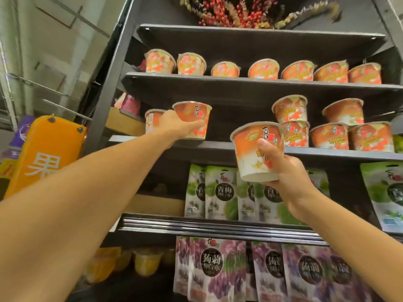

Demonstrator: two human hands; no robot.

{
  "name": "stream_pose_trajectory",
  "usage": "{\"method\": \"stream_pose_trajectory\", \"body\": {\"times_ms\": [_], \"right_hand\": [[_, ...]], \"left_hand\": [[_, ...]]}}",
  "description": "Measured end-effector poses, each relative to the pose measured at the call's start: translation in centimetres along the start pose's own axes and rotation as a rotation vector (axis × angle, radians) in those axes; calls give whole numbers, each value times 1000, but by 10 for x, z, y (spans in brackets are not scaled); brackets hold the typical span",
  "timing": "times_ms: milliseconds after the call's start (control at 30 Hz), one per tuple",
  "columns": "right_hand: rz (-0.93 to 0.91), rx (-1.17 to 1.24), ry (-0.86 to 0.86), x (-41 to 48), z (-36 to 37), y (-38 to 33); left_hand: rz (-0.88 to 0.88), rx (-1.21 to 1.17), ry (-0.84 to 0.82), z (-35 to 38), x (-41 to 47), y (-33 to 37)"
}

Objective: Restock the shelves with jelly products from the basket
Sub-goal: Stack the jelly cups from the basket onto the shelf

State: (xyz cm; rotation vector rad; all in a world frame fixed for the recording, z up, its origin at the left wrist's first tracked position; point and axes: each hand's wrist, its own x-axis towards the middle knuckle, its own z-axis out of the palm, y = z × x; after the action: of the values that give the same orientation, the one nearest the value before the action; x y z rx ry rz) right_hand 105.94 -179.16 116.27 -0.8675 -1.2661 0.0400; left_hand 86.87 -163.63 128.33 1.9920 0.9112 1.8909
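An orange-and-white plastic jelly cup (193,122) with a sealed lid is held by the left hand (180,125), whose fingers curl round its lower wall. The arm is stretched out and the cup's base is level with the front lip of the dark middle shelf (218,147), but I cannot tell whether it already rests on the board. Just to its left stands a neighbouring cup (152,119), partly hidden by the hand. The right hand (283,171) grips a second matching jelly cup (257,149) from below, thumb across its front, and holds it upright in the air in front of the same shelf, nearer the camera. Further right on that shelf are stacked cups (291,120) beside a low row of the same kind. The upper shelf (239,80) carries a line of these cups, green pouches (220,192) stand on the level below, and purple pouches (209,269) lower down. An orange sign (45,153) hangs at the left. The basket is not in view. The step in hand looks like setting the left cup down beside its neighbour. Next, that hand should lower the cup flat, push it back from the edge and let go. The right hand's cup could then go onto the stretch of shelf before the stacked cups, without knocking them.
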Motion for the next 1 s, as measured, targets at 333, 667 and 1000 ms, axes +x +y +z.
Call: {"method": "stream_pose_trajectory", "body": {"times_ms": [333,667,1000], "right_hand": [[-31,20,145,38,19,-6],[-57,-237,188,83,31,-21],[-55,-449,313,135,73,-16]], "left_hand": [[80,158,95,17,17,-7],[222,355,199,18,9,-28],[736,472,264,-22,-7,-101]]}}
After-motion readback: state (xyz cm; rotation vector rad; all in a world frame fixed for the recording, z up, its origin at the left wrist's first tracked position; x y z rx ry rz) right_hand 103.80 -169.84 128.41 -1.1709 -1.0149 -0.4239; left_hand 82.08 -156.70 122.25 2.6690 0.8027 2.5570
